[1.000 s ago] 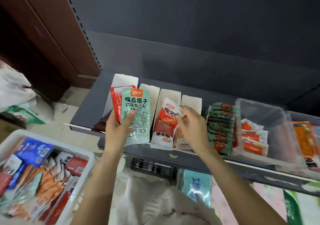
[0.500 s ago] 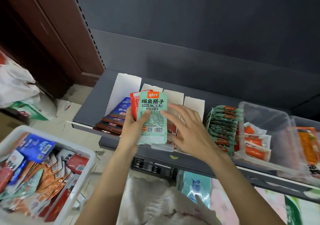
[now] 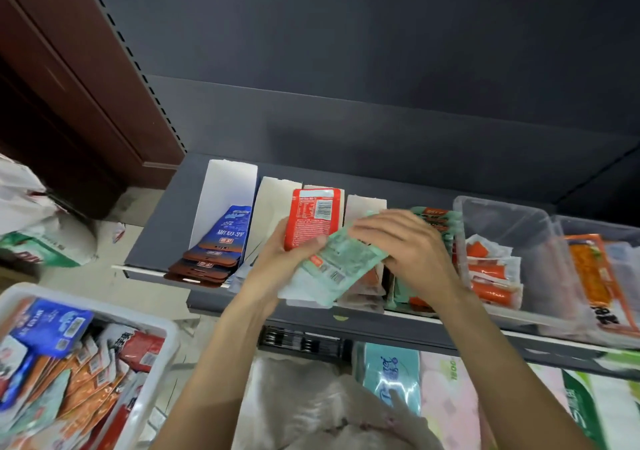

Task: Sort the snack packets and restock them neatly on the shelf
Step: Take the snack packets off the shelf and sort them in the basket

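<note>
My left hand (image 3: 277, 262) holds a red snack packet (image 3: 311, 217) upright in front of the shelf (image 3: 166, 214), its printed back facing me. My right hand (image 3: 405, 245) grips a mint-green packet (image 3: 339, 262) that lies tilted across the lower edge of the red one, and my left thumb touches it too. Both hands are above the white cardboard dividers (image 3: 225, 200) on the shelf. A stack of blue-and-brown packets (image 3: 214, 249) lies in the leftmost divider slot.
A white bin (image 3: 162, 332) full of mixed packets stands at the lower left. On the shelf's right are green-and-orange packets (image 3: 436, 217) and clear tubs (image 3: 512, 217) with orange-and-white packets. Plastic bags and tissue packs lie below the shelf.
My right hand has taken hold of the mint-green packet and pulled it sideways off the red one. The red packet now shows in full in my left hand. The view has tilted slightly.
</note>
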